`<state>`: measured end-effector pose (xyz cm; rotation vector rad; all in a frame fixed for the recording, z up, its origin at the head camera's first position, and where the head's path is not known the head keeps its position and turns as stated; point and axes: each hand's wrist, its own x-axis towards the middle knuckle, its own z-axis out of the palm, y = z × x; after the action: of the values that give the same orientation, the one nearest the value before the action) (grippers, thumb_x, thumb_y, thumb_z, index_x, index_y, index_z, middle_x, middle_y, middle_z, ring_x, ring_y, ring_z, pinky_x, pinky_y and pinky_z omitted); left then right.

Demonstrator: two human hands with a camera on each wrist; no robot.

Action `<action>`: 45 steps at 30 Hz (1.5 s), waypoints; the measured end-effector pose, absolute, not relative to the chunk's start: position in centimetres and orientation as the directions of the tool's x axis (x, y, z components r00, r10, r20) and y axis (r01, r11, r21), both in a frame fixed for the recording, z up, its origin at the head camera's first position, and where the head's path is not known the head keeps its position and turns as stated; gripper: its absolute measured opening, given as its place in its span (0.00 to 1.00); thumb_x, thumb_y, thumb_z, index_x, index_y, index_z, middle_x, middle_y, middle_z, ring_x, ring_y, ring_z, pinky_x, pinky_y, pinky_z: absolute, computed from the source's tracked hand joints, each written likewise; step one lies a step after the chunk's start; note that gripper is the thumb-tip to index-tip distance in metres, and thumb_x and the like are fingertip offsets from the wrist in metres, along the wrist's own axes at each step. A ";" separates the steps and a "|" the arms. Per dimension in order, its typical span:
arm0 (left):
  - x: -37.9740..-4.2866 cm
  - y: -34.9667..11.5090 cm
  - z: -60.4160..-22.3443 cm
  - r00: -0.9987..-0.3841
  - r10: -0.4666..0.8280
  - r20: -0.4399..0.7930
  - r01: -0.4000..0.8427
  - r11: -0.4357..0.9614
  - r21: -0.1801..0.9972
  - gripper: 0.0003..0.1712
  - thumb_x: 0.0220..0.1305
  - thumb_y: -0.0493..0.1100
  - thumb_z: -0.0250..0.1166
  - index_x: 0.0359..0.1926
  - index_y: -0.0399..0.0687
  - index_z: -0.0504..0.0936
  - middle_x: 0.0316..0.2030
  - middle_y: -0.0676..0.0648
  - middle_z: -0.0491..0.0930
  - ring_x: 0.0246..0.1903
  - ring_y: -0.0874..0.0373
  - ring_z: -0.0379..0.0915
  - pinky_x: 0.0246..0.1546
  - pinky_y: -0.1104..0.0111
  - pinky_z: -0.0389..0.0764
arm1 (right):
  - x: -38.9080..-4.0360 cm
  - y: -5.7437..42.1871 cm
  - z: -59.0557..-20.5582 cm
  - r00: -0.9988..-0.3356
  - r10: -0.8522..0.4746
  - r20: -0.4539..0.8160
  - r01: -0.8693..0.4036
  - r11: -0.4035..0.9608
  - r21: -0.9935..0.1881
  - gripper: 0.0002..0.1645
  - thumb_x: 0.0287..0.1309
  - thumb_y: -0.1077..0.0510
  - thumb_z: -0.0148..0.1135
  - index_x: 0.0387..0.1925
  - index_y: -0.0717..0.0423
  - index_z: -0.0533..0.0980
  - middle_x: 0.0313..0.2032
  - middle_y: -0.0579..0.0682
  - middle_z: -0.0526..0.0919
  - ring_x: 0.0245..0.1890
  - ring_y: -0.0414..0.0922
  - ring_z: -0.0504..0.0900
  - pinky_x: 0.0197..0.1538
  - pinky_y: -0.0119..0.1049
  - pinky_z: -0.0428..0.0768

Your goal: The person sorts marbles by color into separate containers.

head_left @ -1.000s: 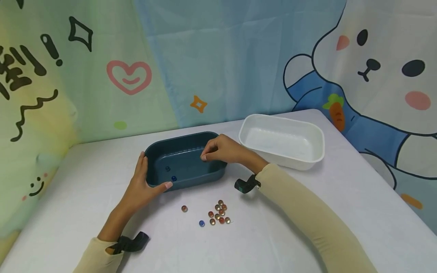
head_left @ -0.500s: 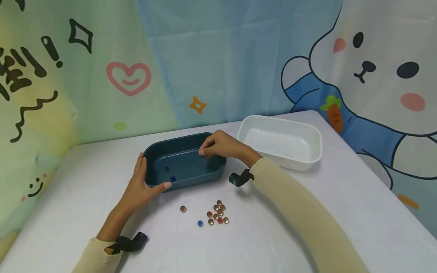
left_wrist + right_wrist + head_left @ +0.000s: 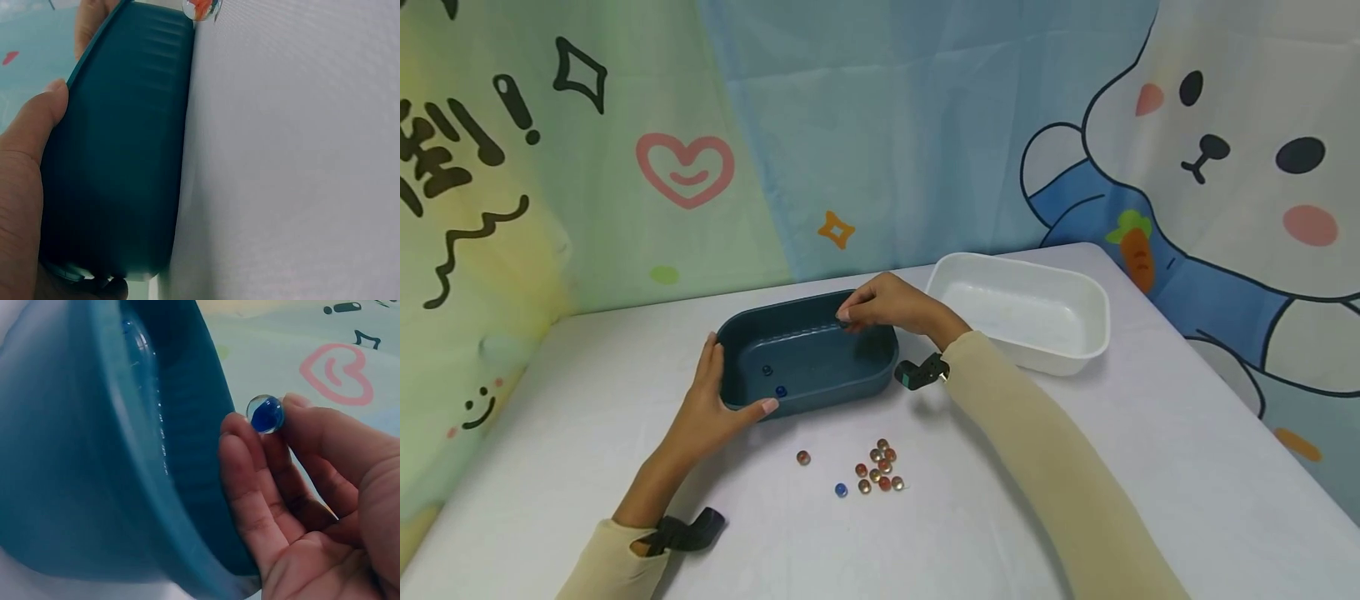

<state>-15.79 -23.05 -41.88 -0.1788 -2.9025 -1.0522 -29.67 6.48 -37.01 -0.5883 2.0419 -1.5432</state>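
Observation:
In the right wrist view a clear glass marble with a blue core (image 3: pixel 265 414) is pinched between the thumb and fingers of my right hand (image 3: pixel 891 302). That hand is over the right part of a dark teal tub (image 3: pixel 838 396), above its floor. Two marbles lie inside the tub toward its left: a dark one (image 3: pixel 767 370) and a blue one (image 3: pixel 781 391). My left hand (image 3: pixel 711 408) grips the tub's left end, thumb on the front rim and fingers along the outer left wall. The left wrist view shows its thumb (image 3: pixel 47 112) against the rim.
On the tablecloth in front of the tub sit several red and amber marbles (image 3: pixel 880 468) in a loose cluster. A blue marble (image 3: pixel 841 490) and a lone reddish one (image 3: pixel 803 457) lie left of them. A white tub (image 3: pixel 1060 360) stands back right.
My right hand has risen slightly and moved a little toward the back of the teal tub, with the marble now visible at its fingertips. The left hand stays on the tub.

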 end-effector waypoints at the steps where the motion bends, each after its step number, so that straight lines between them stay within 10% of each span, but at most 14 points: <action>1: -15.8 -23.1 -41.9 -0.992 0.092 0.084 0.125 0.763 0.635 0.69 0.53 0.65 0.70 0.76 0.39 0.35 0.76 0.47 0.26 0.73 0.41 0.31 0.64 0.38 0.51 | -29.7 6.5 -37.0 -0.777 -0.613 -0.143 -0.019 0.250 -0.968 0.15 0.64 0.62 0.63 0.48 0.69 0.81 0.52 0.65 0.80 0.44 0.52 0.84 0.55 0.46 0.77; 45: -15.9 -23.3 -41.8 -0.991 0.106 0.079 0.132 0.778 0.615 0.69 0.53 0.66 0.70 0.76 0.39 0.35 0.76 0.46 0.27 0.73 0.41 0.33 0.63 0.38 0.52 | -31.2 5.7 -36.7 -0.848 -0.508 -0.153 0.001 0.286 -0.958 0.17 0.63 0.58 0.64 0.49 0.66 0.81 0.47 0.56 0.84 0.47 0.50 0.83 0.57 0.45 0.75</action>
<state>-15.94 -23.28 -41.76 -0.1958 -2.9243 -1.0154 -31.21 5.65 -36.70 -0.4544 2.1295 -1.5870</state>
